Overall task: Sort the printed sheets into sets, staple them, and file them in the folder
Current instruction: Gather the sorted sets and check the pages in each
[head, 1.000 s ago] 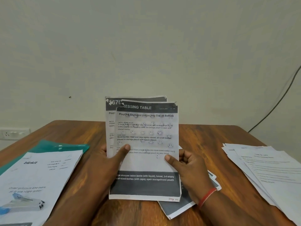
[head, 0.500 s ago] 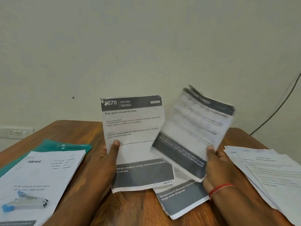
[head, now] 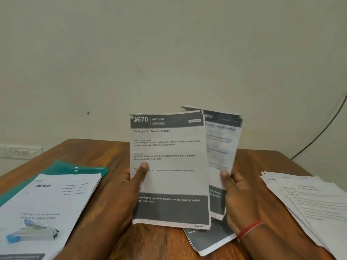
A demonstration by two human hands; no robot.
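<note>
Your left hand (head: 134, 180) pinches the "Peel garlic cloves" sheet (head: 169, 166) upright; your right hand (head: 236, 186) grips a blurred sheet (head: 221, 147) tucked behind it. You look to be mid-sort: loose pages (head: 309, 199) lie right, and the stapler (head: 32, 234) and teal folder (head: 75, 168) sit unused on the worktop (head: 169, 244).

Both forearms are reaching in from the near edge, angled toward the middle. The left hand (head: 134, 182) is gripping a printed sheet (head: 169, 166) by its left edge, thumb pressing flat across the front, fingers hidden behind. The right hand (head: 237, 192) is pinching a second, blurred sheet (head: 220, 147) just behind and to the right, thumb pointing up on its front. A red thread band (head: 249, 229) is circling the right wrist.
</note>
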